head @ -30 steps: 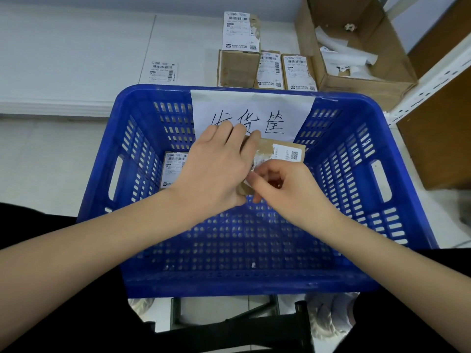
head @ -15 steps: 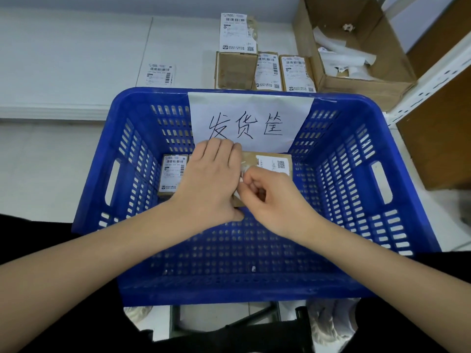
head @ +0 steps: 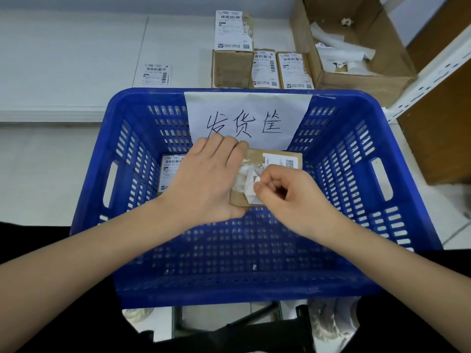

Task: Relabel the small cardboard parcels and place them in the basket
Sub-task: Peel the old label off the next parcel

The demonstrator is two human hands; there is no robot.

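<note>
A small cardboard parcel is held over the inside of the blue basket. My left hand grips its left side, fingers wrapped over the top. My right hand pinches a white label that is partly peeled and curled up from the parcel's face. Part of that label still sticks near the parcel's upper right corner. A second parcel with a label lies in the basket at the left, half hidden by my left hand.
Three labelled parcels stand on the white table behind the basket, with a loose label sheet to their left. An open carton of waste paper sits at the back right. A handwritten paper sign hangs on the basket's far wall.
The parcel sank lower in the basket, then held there. My right hand pulled back toward me, lifting more of the white label off the cardboard.
</note>
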